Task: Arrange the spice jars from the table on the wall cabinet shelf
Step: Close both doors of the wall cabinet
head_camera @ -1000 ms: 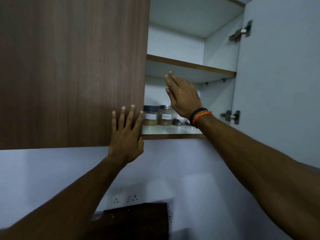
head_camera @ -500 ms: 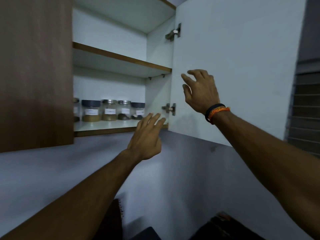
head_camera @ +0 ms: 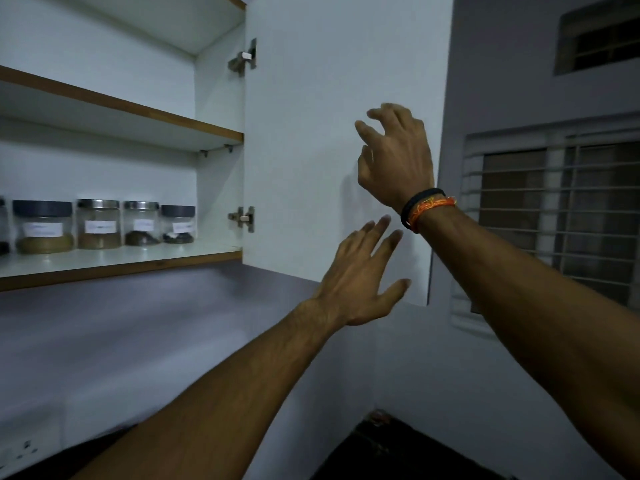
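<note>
Several labelled spice jars stand in a row on the lower cabinet shelf (head_camera: 114, 263): a dark-lidded jar of brown powder (head_camera: 43, 226), a steel-lidded jar (head_camera: 99, 224), another steel-lidded one (head_camera: 142, 223) and a small dark-lidded jar (head_camera: 178, 224). The white cabinet door (head_camera: 311, 116) stands open to the right of them. My right hand (head_camera: 394, 161), with bands on its wrist, is raised in front of the door's inner face, fingers curled and apart, holding nothing. My left hand (head_camera: 363, 278) reaches toward the door's lower edge, fingers spread and empty.
An upper shelf (head_camera: 138, 109) holds nothing that I can see. Two metal hinges (head_camera: 244, 60) (head_camera: 244, 219) join the door to the cabinet. A barred window (head_camera: 561, 216) is on the right wall. A wall socket (head_camera: 20, 448) sits at lower left, and a dark surface (head_camera: 398, 448) lies below.
The view has swung right. Both hands have moved rightward away from the shelf and the left door, across to the open right door; the jars are unmoved.
</note>
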Motion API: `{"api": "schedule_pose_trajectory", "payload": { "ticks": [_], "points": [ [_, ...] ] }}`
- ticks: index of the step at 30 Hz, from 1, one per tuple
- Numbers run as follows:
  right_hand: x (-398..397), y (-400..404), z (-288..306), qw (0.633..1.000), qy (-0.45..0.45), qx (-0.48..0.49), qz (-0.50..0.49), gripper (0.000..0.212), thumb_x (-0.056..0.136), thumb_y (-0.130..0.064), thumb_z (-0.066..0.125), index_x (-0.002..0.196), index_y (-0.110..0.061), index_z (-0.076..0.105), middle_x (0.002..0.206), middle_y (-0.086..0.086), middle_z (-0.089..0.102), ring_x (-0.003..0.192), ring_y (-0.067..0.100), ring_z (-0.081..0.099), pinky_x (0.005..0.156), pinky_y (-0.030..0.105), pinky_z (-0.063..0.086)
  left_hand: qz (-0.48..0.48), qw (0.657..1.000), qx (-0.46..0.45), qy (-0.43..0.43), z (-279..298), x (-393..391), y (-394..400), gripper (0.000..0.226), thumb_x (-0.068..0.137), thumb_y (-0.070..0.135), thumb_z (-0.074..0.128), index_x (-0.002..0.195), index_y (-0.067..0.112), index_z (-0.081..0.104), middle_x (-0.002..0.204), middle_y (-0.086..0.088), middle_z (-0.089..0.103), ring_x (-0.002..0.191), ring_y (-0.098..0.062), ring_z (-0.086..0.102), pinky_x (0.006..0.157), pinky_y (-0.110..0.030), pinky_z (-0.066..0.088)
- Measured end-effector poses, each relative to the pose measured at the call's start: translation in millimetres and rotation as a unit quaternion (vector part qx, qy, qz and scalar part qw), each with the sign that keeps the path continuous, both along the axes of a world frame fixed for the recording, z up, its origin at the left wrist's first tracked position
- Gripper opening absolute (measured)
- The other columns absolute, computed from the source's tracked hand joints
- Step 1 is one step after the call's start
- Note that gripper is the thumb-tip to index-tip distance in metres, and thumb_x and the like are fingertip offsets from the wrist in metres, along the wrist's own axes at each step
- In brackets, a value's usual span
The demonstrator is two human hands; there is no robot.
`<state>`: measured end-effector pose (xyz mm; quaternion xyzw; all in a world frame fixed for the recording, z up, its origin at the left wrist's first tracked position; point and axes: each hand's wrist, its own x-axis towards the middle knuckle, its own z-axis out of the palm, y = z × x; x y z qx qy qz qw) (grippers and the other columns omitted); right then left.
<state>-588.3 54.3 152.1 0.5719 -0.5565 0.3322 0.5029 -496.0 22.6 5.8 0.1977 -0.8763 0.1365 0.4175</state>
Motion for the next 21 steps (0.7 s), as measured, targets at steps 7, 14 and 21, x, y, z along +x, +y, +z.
{"api": "schedule_pose_trajectory", "payload": {
  "ticks": [7,14,21],
  "points": [
    [-56,3,5,0.997,-0.014,-0.075,-0.016,0.057,0.086,-0.009,0.05,0.144,-0.011,0.051,0.161,0.018,0.033,0.154,0.037,0.021,0.121,0.054,0.022,0.013,0.997,0.043,0.059,17,-61,13,0.098,0.091,0.066,0.049,0.159,0.015,0.0,0.168,-0.008,-0.005,0.155,-0.025,-0.004,0.124,-0.052,0.009],
    [-84,-7,-4,0.993,-0.051,-0.082,0.069,0.055,0.098,-0.003,0.047,0.152,-0.006,0.041,0.168,0.018,0.015,0.156,0.031,0.019,0.1,0.025,0.046,0.078,0.98,0.116,0.138,37,-94,9,0.126,0.077,0.051,0.076,0.157,0.012,-0.013,0.164,-0.013,-0.022,0.152,-0.03,-0.018,0.123,-0.056,0.001],
    [-89,2,-1,0.98,-0.029,-0.108,0.162,0.05,0.101,-0.014,0.049,0.149,0.001,0.045,0.163,0.018,0.029,0.134,0.028,0.057,0.098,0.034,0.055,0.113,0.979,0.112,0.129,40,-86,16,0.135,0.072,0.054,0.078,0.155,0.013,-0.019,0.163,-0.015,-0.025,0.152,-0.034,-0.018,0.122,-0.06,0.004]
  ]
}}
